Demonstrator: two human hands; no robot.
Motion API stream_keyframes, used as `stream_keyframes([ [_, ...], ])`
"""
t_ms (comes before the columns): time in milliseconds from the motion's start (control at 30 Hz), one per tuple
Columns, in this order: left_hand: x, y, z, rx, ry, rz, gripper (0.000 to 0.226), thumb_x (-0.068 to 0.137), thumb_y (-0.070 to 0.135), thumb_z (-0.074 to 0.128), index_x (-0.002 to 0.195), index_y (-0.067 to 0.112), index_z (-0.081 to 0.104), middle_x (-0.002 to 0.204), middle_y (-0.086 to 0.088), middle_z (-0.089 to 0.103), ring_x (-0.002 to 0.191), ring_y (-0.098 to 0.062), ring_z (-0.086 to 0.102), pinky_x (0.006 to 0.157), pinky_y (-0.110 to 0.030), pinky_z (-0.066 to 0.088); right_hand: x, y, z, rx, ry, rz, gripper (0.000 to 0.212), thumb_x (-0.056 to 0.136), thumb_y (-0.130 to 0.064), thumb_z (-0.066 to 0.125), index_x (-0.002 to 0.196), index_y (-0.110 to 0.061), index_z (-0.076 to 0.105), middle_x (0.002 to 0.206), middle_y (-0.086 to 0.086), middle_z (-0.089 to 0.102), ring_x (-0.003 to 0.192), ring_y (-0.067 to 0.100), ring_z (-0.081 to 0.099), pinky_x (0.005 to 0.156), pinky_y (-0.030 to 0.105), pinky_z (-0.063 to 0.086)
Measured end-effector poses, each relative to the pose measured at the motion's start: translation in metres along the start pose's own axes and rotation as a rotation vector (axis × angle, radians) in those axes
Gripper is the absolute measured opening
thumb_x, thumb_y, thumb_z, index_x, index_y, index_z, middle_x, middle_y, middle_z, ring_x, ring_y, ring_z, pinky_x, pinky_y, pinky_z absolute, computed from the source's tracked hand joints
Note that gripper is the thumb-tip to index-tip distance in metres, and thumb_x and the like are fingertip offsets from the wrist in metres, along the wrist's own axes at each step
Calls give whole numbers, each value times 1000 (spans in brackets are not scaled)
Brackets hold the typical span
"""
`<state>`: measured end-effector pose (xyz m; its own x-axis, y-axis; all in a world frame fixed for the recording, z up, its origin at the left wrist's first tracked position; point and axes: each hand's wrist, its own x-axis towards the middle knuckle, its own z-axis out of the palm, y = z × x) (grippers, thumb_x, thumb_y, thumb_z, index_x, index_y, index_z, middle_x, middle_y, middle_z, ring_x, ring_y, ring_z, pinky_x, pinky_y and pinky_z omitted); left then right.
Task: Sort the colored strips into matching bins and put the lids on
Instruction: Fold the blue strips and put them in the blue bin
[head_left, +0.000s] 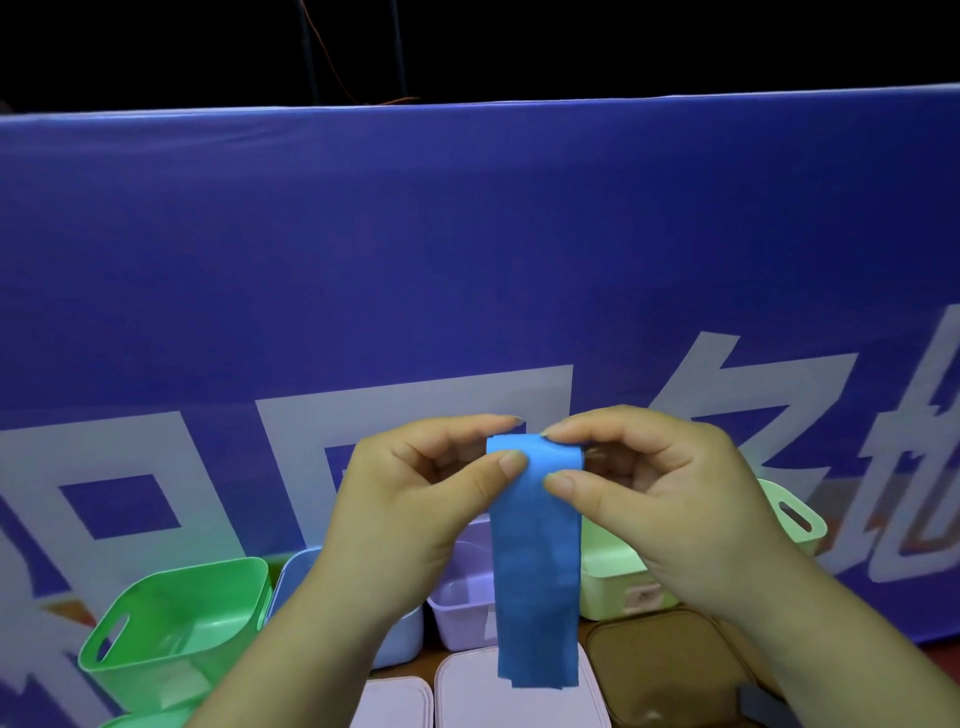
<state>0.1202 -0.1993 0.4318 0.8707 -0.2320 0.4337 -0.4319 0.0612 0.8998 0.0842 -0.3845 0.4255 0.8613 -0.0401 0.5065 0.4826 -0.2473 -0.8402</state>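
Hanging at the back: big blue fabric banner with white characters. Below it sits a row of open plastic bins: bright green bin far left, light blue bin, lilac bin, pale green bin on the right. Nearer the camera are two pink rounded plastic lids and a brown lid. Left hand and right hand are raised, each pinching the top edge of a blue paper strip between thumb and index finger. The strip hangs straight down in mid-air, in front of the lilac bin.
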Motion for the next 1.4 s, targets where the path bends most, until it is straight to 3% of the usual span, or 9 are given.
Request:
stream_keyframes([
  [367,-1,-6,-2,21,-66,50,34,70,19,74,104,18,74,94,2,78,84,-13,74,66,-17,55,2,-4,-3,8,-16,29,27,77,-5,77,98,-22,75,93,-6,76,89,13,73,78,20,57],
  [500,-2,-8,-4,69,-76,102,33,74,16,83,104,27,75,100,0,76,92,-24,72,77,-30,60,3,-5,-4,36,-16,45,24,78,-8,76,97,-23,74,92,-6,76,88,12,73,75,18,57],
  [567,-2,-9,-4,100,-72,134,33,75,18,78,104,33,73,102,1,75,93,-28,71,81,-36,60,4,-6,-5,65,-17,57,23,75,-16,74,97,-20,74,92,-6,76,89,11,72,73,17,56],
  [700,-2,-9,-3,93,-69,155,31,75,19,77,102,34,74,97,1,74,87,-26,70,76,-30,59,4,-6,-4,66,-24,82,35,68,-31,71,101,-19,73,94,-5,76,91,13,73,73,21,58],
  [900,-2,-8,-2,71,-65,142,28,73,22,81,99,31,75,92,2,76,83,-20,71,73,-24,57,3,-9,-5,88,-35,118,27,76,-26,69,101,-16,72,87,0,76,81,14,73,65,19,56],
  [1033,-2,-8,-1,32,-51,114,28,70,16,78,96,26,77,85,3,76,77,-13,71,68,-19,55,3,-7,-4,45,-37,118,28,76,-32,69,101,-21,72,93,-1,75,88,15,72,75,26,60],
  [1167,-2,-8,0,1,-50,66,28,69,16,77,95,24,78,89,-1,78,82,-18,74,70,-22,57,1,-5,-5,25,-6,86,23,81,-16,73,101,-26,71,99,-10,73,90,10,71,76,20,57],
  [1400,-1,-5,1,-29,-9,-1,25,72,8,76,94,18,76,82,1,78,71,-7,72,59,-14,52,-3,-2,-3,32,-42,47,34,78,1,77,101,-24,73,96,-7,75,91,14,73,77,22,58],
])
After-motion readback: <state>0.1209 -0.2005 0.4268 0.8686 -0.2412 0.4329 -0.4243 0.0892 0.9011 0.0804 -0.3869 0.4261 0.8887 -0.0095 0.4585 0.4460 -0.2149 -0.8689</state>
